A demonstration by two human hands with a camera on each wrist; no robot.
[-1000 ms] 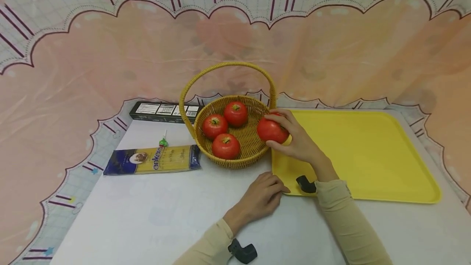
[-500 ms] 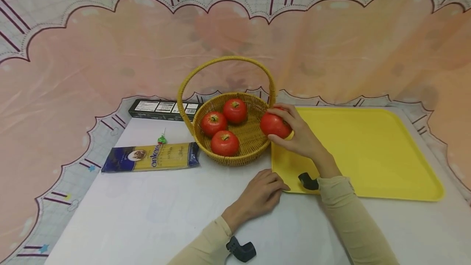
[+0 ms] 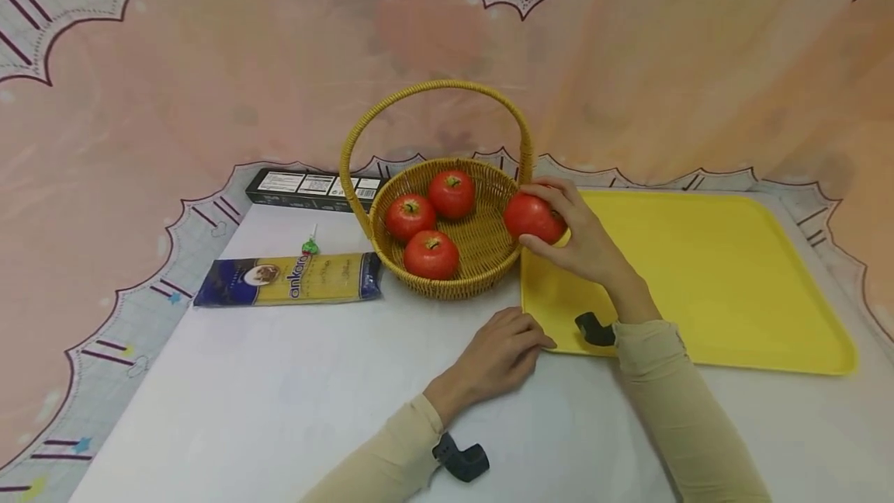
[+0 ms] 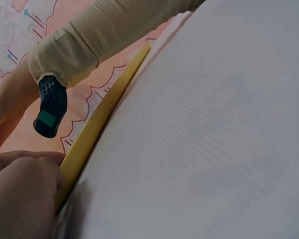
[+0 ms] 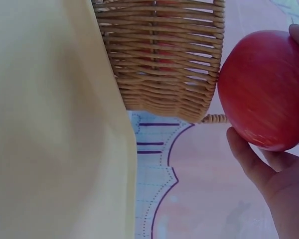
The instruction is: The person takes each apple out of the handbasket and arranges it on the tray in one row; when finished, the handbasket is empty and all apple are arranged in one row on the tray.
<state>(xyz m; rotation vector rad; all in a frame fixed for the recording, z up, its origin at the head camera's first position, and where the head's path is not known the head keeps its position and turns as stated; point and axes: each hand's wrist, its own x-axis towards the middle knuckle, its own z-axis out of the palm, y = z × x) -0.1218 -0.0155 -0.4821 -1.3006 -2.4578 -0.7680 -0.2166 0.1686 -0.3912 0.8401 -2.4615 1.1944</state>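
My right hand [image 3: 578,235] grips a red fruit [image 3: 534,217], perhaps a pomegranate or tomato, at the right rim of the wicker basket [image 3: 482,235]. In the right wrist view the red fruit [image 5: 266,89] is beside the basket's wall [image 5: 159,59], with fingers of the right hand [image 5: 284,184] around it. Three more red fruits, one of them the front one [image 3: 431,254], lie in the basket. My left hand [image 3: 497,355] rests at the near left corner of the yellow tray [image 3: 684,278]; the left wrist view shows its fingers against the tray's edge [image 4: 104,107].
Left of the basket lie a blue and yellow pasta packet [image 3: 286,279], a small green lollipop [image 3: 310,246] and a long dark box [image 3: 314,190]. The basket's tall handle [image 3: 436,86] arches above it. A patterned cloth hangs behind the table.
The right hand and its fruit have shifted slightly right, away from the basket's middle. The left hand has stayed at the tray's corner. The head view has tilted down a little.
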